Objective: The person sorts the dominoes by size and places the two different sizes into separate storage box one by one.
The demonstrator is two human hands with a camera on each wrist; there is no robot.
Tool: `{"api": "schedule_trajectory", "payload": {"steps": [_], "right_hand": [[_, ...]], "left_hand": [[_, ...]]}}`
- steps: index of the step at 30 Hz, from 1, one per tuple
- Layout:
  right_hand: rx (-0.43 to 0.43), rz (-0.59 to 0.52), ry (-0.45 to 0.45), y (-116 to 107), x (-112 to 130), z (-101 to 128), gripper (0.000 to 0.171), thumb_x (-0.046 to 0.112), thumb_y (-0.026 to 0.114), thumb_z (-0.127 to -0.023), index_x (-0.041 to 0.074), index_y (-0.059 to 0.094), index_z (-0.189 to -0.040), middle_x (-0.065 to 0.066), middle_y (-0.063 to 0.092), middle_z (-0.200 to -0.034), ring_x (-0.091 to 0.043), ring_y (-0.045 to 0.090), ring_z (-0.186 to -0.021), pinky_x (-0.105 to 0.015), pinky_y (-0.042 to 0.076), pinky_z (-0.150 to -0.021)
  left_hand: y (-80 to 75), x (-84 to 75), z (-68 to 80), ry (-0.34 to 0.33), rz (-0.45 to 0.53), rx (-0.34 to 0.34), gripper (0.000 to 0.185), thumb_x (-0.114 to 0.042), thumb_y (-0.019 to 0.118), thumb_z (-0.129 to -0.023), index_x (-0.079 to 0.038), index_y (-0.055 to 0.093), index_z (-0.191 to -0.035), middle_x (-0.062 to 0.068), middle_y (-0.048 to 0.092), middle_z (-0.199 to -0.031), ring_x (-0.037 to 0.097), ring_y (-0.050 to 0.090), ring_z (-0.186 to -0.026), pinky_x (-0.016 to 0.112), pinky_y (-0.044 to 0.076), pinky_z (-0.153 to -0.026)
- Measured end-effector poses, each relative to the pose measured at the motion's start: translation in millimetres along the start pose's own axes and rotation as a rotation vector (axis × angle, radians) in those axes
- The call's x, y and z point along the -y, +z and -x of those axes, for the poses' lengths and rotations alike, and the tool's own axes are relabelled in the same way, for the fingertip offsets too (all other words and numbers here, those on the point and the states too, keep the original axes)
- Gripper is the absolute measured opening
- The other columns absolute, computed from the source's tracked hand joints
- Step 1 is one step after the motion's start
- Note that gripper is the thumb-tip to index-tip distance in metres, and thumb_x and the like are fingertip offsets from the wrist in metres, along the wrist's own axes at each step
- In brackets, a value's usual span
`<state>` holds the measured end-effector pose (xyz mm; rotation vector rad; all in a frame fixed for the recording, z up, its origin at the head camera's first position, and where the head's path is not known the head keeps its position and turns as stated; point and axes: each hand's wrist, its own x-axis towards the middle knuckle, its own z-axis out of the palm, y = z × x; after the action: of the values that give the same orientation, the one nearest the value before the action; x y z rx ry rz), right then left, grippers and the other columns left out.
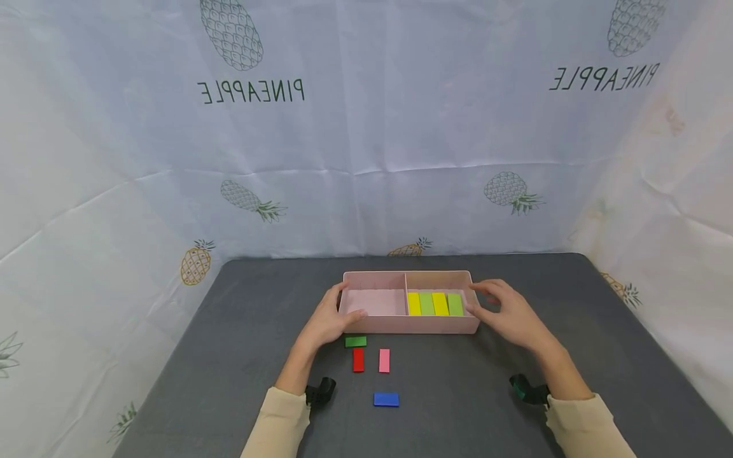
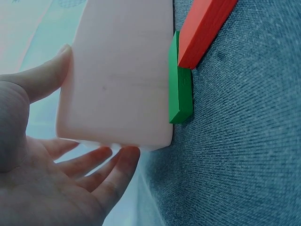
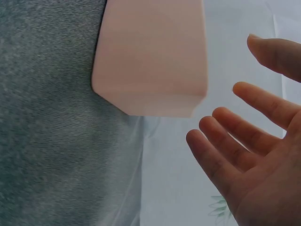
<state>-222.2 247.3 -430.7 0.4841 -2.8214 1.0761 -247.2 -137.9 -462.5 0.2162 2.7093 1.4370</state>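
Note:
A pink two-compartment box (image 1: 389,325) lies lengthwise across the table. Its right compartment holds several yellow and light green blocks (image 1: 439,304) standing side by side; in its left one only the bare bottom shows. My left hand (image 1: 328,320) holds the box's left end, thumb at the front rim and fingers along the end wall, as the left wrist view shows. Beside the right end is my right hand (image 1: 508,316), its fingers spread and slightly bent. In the right wrist view a gap shows between those fingers (image 3: 214,157) and the box (image 3: 150,56).
A green block (image 1: 356,341) lies close against the box's front, with a red block (image 1: 358,360) touching it. Nearer me are a pink block (image 1: 384,360) and a blue block (image 1: 386,399). Behind the dark table (image 1: 458,407) hangs a pineapple-print cloth (image 1: 366,127).

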Motion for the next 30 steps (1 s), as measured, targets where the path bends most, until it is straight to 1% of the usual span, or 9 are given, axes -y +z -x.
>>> {"api": "schedule_trajectory", "payload": {"steps": [6, 13, 16, 26, 30], "right_hand": [[-0.004, -0.039, 0.041, 4.7, -8.2, 1.8, 0.061, 0.041, 0.069, -0.097, 0.000, 0.056, -0.140, -0.022, 0.049, -0.141, -0.043, 0.051, -0.126, -0.061, 0.044, -0.102], [0.017, -0.092, 0.063, 10.6, -17.9, 0.9, 0.057, 0.032, 0.068, -0.099, -0.001, 0.052, -0.143, -0.024, 0.047, -0.143, -0.045, 0.051, -0.126, -0.060, 0.047, -0.098], [0.022, -0.101, 0.073, 12.3, -20.6, 0.8, 0.057, 0.031, 0.068, -0.099, -0.002, 0.051, -0.144, -0.025, 0.046, -0.144, -0.045, 0.051, -0.127, -0.061, 0.046, -0.099], [0.053, -0.111, 0.148, 19.9, -27.2, 0.5, 0.063, 0.040, 0.066, -0.099, 0.005, 0.048, -0.148, -0.023, 0.044, -0.149, -0.048, 0.047, -0.130, -0.064, 0.046, -0.095], [0.053, -0.111, 0.172, 21.6, -27.9, -0.9, 0.066, 0.043, 0.066, -0.099, 0.004, 0.047, -0.149, -0.024, 0.042, -0.150, -0.048, 0.046, -0.131, -0.064, 0.046, -0.095]], "left_hand": [[0.3, -0.8, 1.6, 0.000, 0.007, 0.003, 0.089, -0.035, 0.079, -0.088, -0.003, 0.032, -0.157, 0.024, 0.036, -0.156, 0.041, 0.045, -0.134, 0.061, 0.037, -0.108], [0.6, 0.0, 1.2, -0.006, 0.003, -0.001, 0.088, -0.034, 0.078, -0.089, -0.005, 0.033, -0.157, 0.023, 0.038, -0.155, 0.040, 0.046, -0.133, 0.061, 0.038, -0.108], [0.8, -0.1, 0.9, -0.007, 0.000, 0.000, 0.087, -0.033, 0.078, -0.089, -0.005, 0.033, -0.157, 0.022, 0.038, -0.154, 0.040, 0.046, -0.132, 0.061, 0.038, -0.107], [1.3, 2.1, -0.2, -0.013, -0.001, 0.001, 0.089, -0.037, 0.079, -0.088, -0.006, 0.033, -0.158, 0.022, 0.038, -0.155, 0.040, 0.045, -0.133, 0.062, 0.037, -0.108], [0.9, 2.4, -0.5, -0.015, -0.003, 0.004, 0.090, -0.038, 0.079, -0.088, -0.007, 0.033, -0.158, 0.022, 0.037, -0.155, 0.040, 0.045, -0.133, 0.062, 0.037, -0.107]]}}
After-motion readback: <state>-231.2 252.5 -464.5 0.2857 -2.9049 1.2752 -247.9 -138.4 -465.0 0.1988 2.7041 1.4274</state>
